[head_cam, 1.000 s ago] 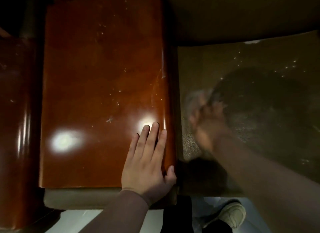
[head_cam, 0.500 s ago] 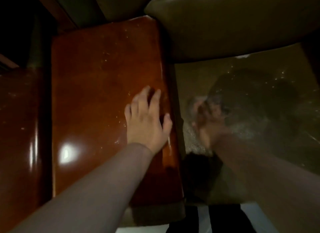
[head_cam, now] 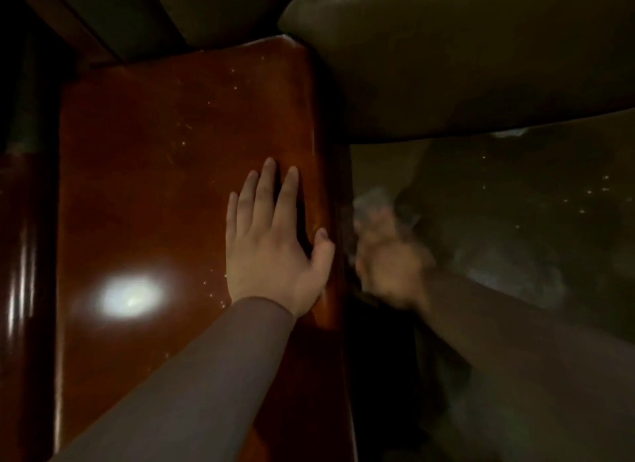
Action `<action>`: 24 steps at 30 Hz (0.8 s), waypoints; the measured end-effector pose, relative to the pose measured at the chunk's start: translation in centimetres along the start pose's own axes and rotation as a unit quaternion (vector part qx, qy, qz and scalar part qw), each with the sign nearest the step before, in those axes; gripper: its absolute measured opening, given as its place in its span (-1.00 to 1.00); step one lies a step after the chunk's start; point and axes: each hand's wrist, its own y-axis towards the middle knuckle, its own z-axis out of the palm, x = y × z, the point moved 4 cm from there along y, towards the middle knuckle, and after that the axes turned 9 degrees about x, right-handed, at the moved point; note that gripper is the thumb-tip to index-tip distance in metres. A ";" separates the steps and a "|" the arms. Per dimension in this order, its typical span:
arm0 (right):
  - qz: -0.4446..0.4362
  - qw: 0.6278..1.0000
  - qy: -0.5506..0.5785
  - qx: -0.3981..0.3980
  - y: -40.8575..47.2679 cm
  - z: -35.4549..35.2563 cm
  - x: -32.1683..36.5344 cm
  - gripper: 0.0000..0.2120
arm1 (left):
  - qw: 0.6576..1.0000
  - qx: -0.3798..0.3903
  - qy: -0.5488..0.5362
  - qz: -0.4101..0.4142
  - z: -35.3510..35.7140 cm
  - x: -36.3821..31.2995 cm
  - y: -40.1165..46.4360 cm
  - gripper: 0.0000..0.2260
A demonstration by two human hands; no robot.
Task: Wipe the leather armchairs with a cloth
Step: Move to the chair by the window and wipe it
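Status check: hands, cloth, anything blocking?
Left hand flat on the armrest. Right hand blurred, holds the cloth on the seat. Nothing in the way.

The right hand (head_cam: 388, 269), right of the frame's middle, is smeared by motion blur, so its fingers cannot be made out. The pale cloth (head_cam: 372, 203) just above it is blurred too, and its outline is unclear. The lower edge of the frame cuts off both sleeves.
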 end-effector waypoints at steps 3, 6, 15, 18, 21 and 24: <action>0.015 0.983 0.130 0.128 -0.7 -0.3 -1.4 -0.44 | 1.000 -0.027 -0.008 0.005 -0.2 0.0 0.6 -0.26; 0.174 0.969 0.167 0.045 2.2 -1.1 -9.6 -0.38 | 0.999 -0.043 -0.013 0.015 0.0 -0.1 1.0 -0.27; -0.054 0.983 0.178 0.015 -0.8 -1.2 -1.5 -0.55 | 0.999 -0.046 -0.005 0.018 -0.2 0.2 1.0 -0.26; -0.003 0.992 0.124 0.021 2.8 -2.0 -5.8 -0.46 | 0.999 -0.037 -0.002 0.015 -0.1 0.2 1.4 -0.25; 0.086 0.976 0.172 0.104 9.0 -3.5 -7.4 -0.41 | 1.000 -0.027 0.000 0.006 0.2 0.3 0.8 -0.27; 0.128 0.961 0.232 0.080 8.3 -3.6 -6.9 -0.38 | 0.999 -0.037 -0.002 0.013 0.1 0.1 1.0 -0.28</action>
